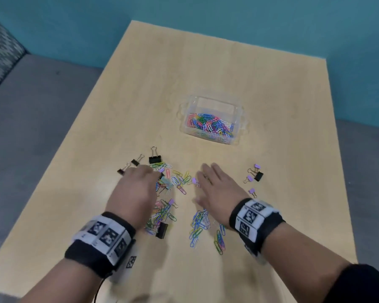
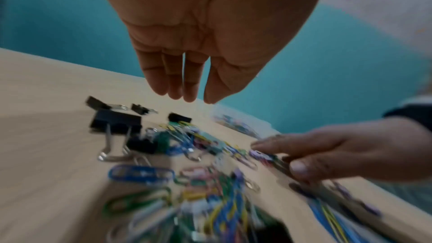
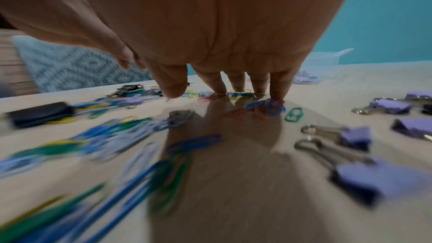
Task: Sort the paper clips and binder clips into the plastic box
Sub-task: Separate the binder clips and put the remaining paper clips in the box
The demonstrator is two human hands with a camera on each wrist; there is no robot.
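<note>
A clear plastic box (image 1: pixel 239 119) at the middle right of the table holds several coloured paper clips (image 1: pixel 210 125). More loose paper clips (image 1: pixel 177 179) lie scattered in front of me, mixed with black binder clips (image 1: pixel 155 159) on the left and purple binder clips (image 1: pixel 251 178) on the right. My left hand (image 1: pixel 157 174) hovers over the left pile, fingers (image 2: pixel 175 88) hanging straight down and holding nothing. My right hand (image 1: pixel 207 179) lies flat and spread, its fingertips (image 3: pixel 277 93) pressing on a few paper clips (image 3: pixel 266 105) on the table.
The wooden table (image 1: pixel 228 68) stands against a teal wall. A large black binder clip (image 1: pixel 161 230) lies near my left wrist among paper clips. Another group of paper clips (image 1: pixel 198 226) sits by my right wrist. A patterned cushion (image 1: pixel 0 51) is at far left.
</note>
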